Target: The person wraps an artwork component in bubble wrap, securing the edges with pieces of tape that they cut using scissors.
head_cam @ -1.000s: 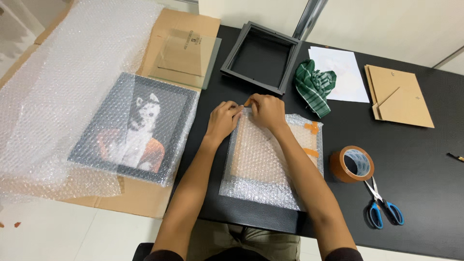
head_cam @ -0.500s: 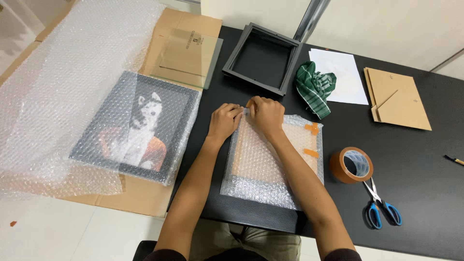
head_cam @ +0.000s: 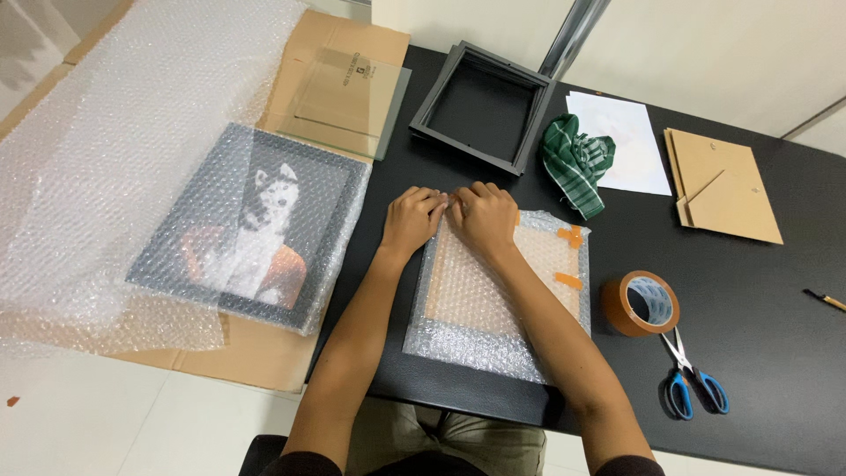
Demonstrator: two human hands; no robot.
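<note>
Both hands, left hand (head_cam: 411, 220) and right hand (head_cam: 483, 214), press the far edge of a flat bubble-wrapped frame parcel (head_cam: 499, 295) lying at the near edge of the black table (head_cam: 775, 353). A brown tape roll (head_cam: 641, 303) and blue-handled scissors (head_cam: 690, 379) lie beside its right side.

Two bubble-wrapped frames (head_cam: 498, 291) (head_cam: 251, 225), one empty black frame (head_cam: 480, 106), one tape roll (head_cam: 641, 302), one pair of scissors (head_cam: 692, 375), one green cloth (head_cam: 577, 160)
</note>
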